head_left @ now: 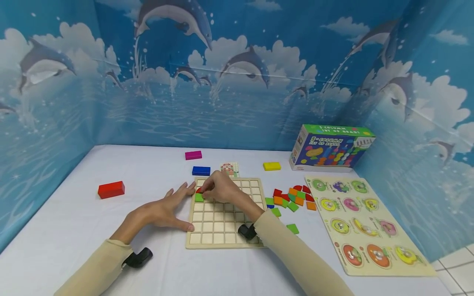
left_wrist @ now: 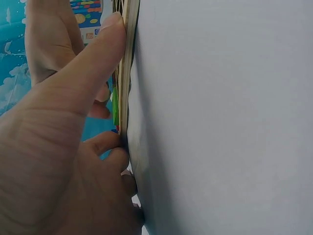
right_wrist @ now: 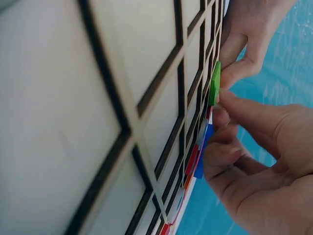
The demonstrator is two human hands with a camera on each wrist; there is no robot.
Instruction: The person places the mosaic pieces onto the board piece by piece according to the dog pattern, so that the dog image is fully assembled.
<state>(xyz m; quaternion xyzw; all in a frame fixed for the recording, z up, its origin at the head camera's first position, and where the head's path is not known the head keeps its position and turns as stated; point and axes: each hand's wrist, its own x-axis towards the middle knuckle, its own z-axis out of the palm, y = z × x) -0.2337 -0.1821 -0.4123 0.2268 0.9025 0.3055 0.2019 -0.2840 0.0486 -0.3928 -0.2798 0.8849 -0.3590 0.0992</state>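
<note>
We found the work at an early stage. The wooden grid board (head_left: 226, 213) lay on the white table (head_left: 74, 222), near the middle, and nearly all of its square cells were bare wood. Only the far-left corner held colour: a green tile (head_left: 199, 197) sat in a cell there, with a red tile (head_left: 198, 190) just beyond it. We judged that most of the board remained to be filled.

The right hand (head_left: 218, 188) had its fingers curled at that corner, pinching the green tile by its edge; the right wrist view showed the tile standing slightly proud of the grid. The left hand (head_left: 168, 209) lay flat beside the board, fingers straight and relaxed, thumb pressed against its left edge.

A heap of loose tiles (head_left: 290, 199), red, orange and green, waited just right of the board. The tiles looked like thin, flat, brightly painted squares
</note>
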